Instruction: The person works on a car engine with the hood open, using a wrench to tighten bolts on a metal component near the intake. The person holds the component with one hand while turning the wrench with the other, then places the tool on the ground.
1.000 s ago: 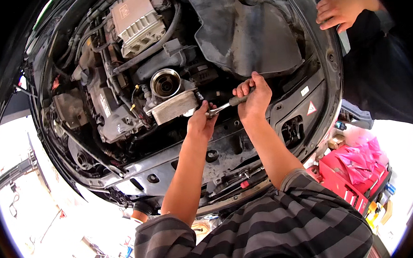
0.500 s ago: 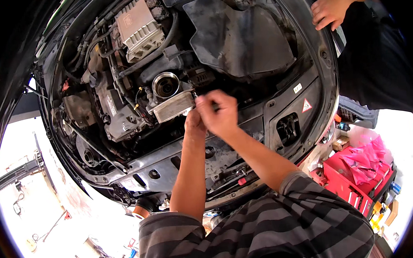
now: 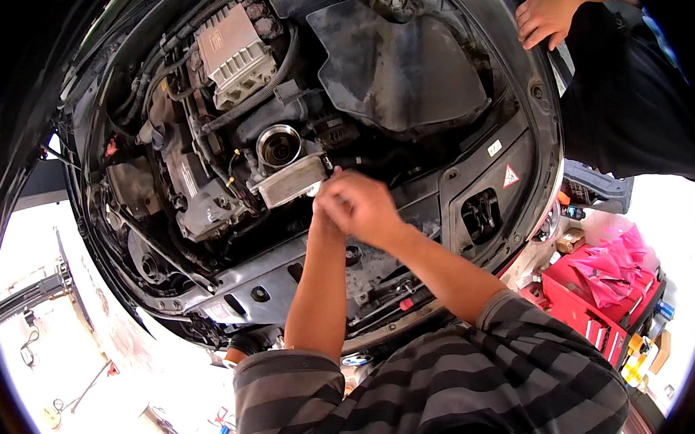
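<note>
A silver metal block (image 3: 292,180) sits in the middle of the car's engine bay (image 3: 202,146), just under a round open hole (image 3: 278,146). The right hand (image 3: 367,208) is curled shut beside the block, blurred, covering the left hand (image 3: 322,218). I cannot tell what either hand holds.

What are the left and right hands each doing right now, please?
Left hand: mostly hidden behind the right; grip cannot be told.
Right hand: curled shut, blurred; what it grips cannot be told.
</note>
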Demonstrator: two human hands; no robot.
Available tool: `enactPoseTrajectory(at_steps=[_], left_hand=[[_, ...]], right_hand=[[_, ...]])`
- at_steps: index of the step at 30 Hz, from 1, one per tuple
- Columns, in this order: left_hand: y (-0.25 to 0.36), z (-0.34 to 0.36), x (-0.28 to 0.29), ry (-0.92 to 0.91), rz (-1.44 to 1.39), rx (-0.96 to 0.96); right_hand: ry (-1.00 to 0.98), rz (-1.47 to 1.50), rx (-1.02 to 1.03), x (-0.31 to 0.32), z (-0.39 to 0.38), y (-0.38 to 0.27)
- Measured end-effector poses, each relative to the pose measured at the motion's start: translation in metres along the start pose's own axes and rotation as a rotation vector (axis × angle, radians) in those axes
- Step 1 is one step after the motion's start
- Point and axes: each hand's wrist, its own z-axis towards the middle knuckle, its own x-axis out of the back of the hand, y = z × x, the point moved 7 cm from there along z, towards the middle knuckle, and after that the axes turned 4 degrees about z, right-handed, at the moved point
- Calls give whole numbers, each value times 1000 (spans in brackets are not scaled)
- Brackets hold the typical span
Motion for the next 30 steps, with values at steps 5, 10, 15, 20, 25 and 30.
enactPoseTrajectory(at_steps=[5, 10, 15, 20, 25, 30], left_hand=[[6, 40, 50, 208, -109, 87], [8, 29, 63, -243, 35, -45], [-1, 45, 43, 371, 113, -23], [-2, 47, 46, -252, 37, -127], [14, 49, 82, 186, -64, 38], [14, 31, 48, 138, -9, 17]], right_hand=[[865, 730, -792, 57, -18, 129], [4, 119, -82, -5, 4, -9], [922, 773, -735, 62, -30, 141], [346, 174, -203, 0, 9, 9], [203, 245, -319, 14, -3, 46], [570, 468, -365, 26, -9, 63]])
